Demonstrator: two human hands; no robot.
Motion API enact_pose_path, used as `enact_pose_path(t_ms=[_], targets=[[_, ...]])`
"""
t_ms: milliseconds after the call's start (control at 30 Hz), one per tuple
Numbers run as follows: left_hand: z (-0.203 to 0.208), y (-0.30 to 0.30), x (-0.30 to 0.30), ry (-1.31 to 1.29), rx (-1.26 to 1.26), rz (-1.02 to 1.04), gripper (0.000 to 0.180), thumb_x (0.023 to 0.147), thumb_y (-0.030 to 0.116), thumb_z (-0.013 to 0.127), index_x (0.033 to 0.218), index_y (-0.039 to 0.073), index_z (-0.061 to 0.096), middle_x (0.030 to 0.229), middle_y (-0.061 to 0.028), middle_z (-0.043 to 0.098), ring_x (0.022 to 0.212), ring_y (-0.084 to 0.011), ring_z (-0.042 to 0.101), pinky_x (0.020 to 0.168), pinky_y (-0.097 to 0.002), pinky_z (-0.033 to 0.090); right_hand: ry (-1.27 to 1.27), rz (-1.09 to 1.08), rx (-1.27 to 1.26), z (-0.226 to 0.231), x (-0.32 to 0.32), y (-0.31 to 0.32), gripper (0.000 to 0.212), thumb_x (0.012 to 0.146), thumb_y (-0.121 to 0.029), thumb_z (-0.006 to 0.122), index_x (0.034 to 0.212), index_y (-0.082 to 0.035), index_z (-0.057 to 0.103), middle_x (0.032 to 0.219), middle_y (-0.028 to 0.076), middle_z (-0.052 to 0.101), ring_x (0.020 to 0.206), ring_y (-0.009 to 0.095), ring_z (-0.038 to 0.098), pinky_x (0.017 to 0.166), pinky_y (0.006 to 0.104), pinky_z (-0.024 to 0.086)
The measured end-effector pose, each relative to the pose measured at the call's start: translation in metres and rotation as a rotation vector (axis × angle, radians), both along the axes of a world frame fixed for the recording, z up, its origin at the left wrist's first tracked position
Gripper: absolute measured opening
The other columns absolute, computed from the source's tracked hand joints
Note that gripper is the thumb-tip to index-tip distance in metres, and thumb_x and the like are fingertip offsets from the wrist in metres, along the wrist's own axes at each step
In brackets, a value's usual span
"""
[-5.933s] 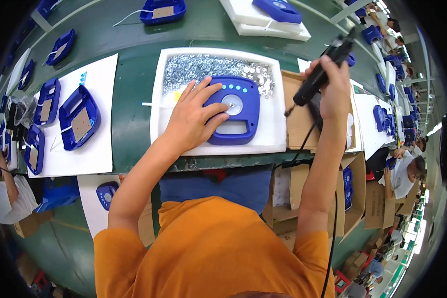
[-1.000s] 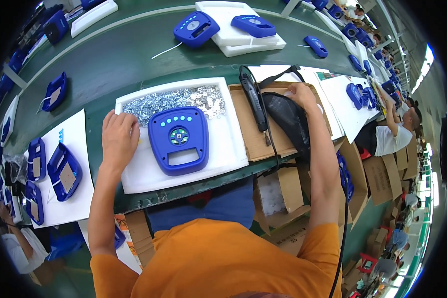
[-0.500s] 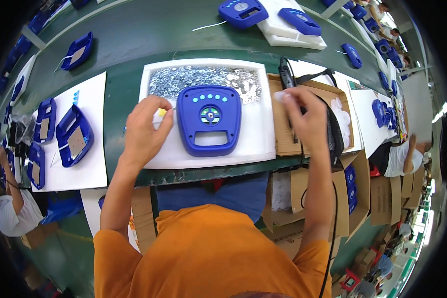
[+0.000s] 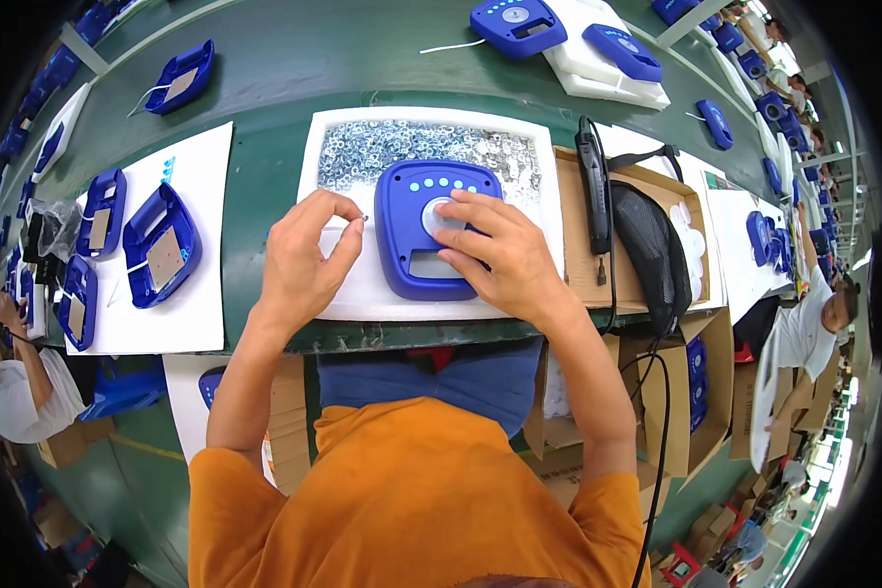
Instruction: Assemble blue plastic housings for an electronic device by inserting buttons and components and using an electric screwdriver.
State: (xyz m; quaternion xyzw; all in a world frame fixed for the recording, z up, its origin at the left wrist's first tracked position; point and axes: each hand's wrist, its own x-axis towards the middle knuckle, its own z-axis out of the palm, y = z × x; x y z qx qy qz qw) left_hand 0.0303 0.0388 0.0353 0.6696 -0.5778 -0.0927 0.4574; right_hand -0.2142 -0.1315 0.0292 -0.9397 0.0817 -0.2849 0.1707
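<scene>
Seating the clear round disc point(image 4: 428, 220) on the blue plastic housing point(image 4: 402, 221) likely wants your right hand point(image 4: 512, 257) level (whether it or your left hand point(image 4: 304, 255) grips, I cannot tell).

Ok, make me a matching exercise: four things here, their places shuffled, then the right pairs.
1. Left hand
2. Right hand
3. Black corded tool
4. Small metal parts

A. Resting on the cardboard tray
B. Along the far side of the white foam tray
C. Beside the left edge of the blue housing
D. Over the blue housing, fingers at its round disc

Pairs: 1-C, 2-D, 3-A, 4-B
</scene>
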Motion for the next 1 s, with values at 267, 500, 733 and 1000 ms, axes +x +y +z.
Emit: enact_pose_path(t_ms=[267,500,733,1000], targets=[[0.001,-0.002,0.000,-0.017,-0.009,0.025,0.007,0.100,0.002,0.077,0.105,-0.001,0.072,0.103,-0.0137,0.079,0.100,-0.0306,0.079,0.092,-0.0397,0.060,-0.076,-0.197,0.073,0.012,-0.019,-0.014,0.014,0.097,-0.009,0.085,0.110,-0.007,0.083,0.122,0.013,0.079,0.122,0.037,0.074,0.102,0.0461,0.059],[0.002,0.002,0.005,-0.029,-0.007,0.033,0.005,0.102,0.000,0.076,0.104,-0.002,0.073,0.105,-0.0133,0.080,0.101,-0.0273,0.078,0.098,-0.0386,0.059,0.173,-0.506,-0.052,-0.011,-0.053,-0.064,0.006,0.093,-0.009,0.088,0.096,-0.007,0.083,0.096,0.009,0.069,0.101,0.033,0.068,0.089,0.0472,0.057],[0.003,-0.002,0.003,-0.074,-0.052,0.037,0.008,0.097,0.003,0.079,0.101,0.002,0.072,0.101,-0.0127,0.079,0.097,-0.0330,0.078,0.092,-0.0415,0.059,0.231,-0.474,-0.183,-0.021,-0.039,-0.067,0.005,0.092,-0.012,0.087,0.092,-0.008,0.086,0.096,0.009,0.071,0.098,0.032,0.070,0.088,0.0479,0.059],[0.004,-0.004,0.006,-0.137,-0.103,0.017,0.008,0.096,0.003,0.080,0.101,0.003,0.073,0.100,-0.0118,0.078,0.098,-0.0338,0.077,0.094,-0.0442,0.059,-0.057,-0.356,-0.110,0.007,-0.018,-0.034,0.009,0.088,-0.007,0.088,0.091,-0.007,0.079,0.094,0.007,0.069,0.087,0.031,0.069,0.075,0.0438,0.058]])
